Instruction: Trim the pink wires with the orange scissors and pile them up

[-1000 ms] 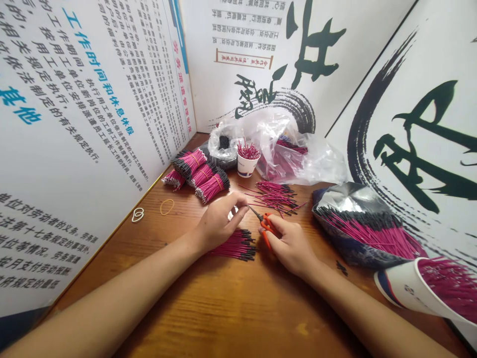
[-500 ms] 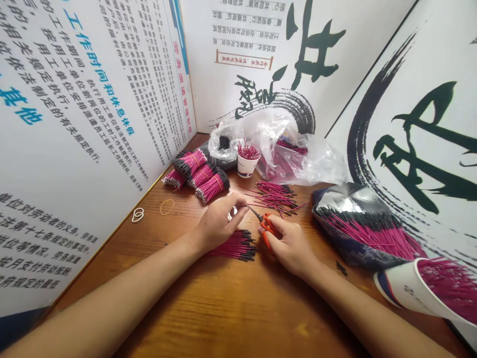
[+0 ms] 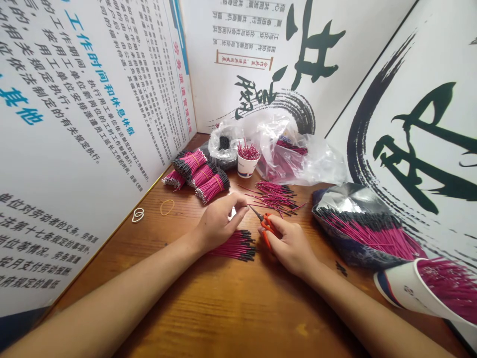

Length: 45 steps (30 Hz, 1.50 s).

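My left hand (image 3: pixel 218 221) rests on the wooden table (image 3: pixel 223 308) with thumb and forefinger pinched together near the scissor tips; what they pinch is too small to name. Under its heel lies a loose pile of magenta wires with black ends (image 3: pixel 238 246). My right hand (image 3: pixel 288 243) is closed round small orange-handled scissors (image 3: pixel 264 226), whose blades point up and left toward the left fingertips. A scatter of loose magenta wires (image 3: pixel 276 196) lies just beyond both hands.
Banded wire bundles (image 3: pixel 201 174) lie at the back left, with a paper cup of wires (image 3: pixel 247 161) and clear plastic bags (image 3: pixel 294 149) behind. A silver bag of wires (image 3: pixel 361 223) and a tipped cup (image 3: pixel 421 288) are on the right. Rubber bands (image 3: pixel 167 207) lie near the left panel.
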Tool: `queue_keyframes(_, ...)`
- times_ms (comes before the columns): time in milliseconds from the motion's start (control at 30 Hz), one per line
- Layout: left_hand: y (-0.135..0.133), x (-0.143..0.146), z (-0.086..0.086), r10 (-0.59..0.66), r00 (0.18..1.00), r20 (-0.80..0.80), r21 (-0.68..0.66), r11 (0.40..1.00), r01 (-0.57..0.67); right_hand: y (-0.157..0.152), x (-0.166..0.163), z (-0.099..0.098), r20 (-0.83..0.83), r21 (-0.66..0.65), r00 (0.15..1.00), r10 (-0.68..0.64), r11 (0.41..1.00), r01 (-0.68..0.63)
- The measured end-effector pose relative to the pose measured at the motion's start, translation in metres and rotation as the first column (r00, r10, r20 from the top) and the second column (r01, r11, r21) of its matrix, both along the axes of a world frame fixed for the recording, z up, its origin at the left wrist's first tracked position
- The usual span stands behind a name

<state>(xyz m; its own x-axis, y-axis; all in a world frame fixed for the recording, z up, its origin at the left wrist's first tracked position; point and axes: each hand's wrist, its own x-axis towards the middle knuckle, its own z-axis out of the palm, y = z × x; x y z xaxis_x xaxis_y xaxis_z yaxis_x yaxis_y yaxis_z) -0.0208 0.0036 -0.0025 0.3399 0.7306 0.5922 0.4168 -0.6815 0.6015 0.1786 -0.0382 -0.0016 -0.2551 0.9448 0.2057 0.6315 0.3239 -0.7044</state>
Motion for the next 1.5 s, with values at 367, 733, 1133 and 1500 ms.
queue_keyframes(367, 0.001, -0.001, -0.002, -0.003, 1.000, -0.023, 0.042, 0.999, 0.004, -0.002, 0.001, 0.000, 0.005, -0.013, 1.000, 0.006, 1.000, -0.006)
queue_keyframes(733, 0.001, -0.001, -0.001, -0.027, 1.000, -0.009, 0.043, 0.999, 0.027, 0.000, 0.001, -0.001, -0.037, -0.027, 0.999, 0.000, 1.000, -0.001)
queue_keyframes(1133, -0.002, 0.000, 0.007, 0.002, 0.847, -0.532, 0.043, 0.999, 0.025, 0.007, 0.008, -0.007, -0.291, 0.022, 0.950, -0.110, 0.992, 0.122)
queue_keyframes(1500, 0.001, -0.003, 0.005, -0.143, 0.835, -0.531, -0.138, 0.987, 0.082, 0.023, 0.023, -0.010, -0.178, 0.057, 0.968, -0.178, 0.980, 0.191)
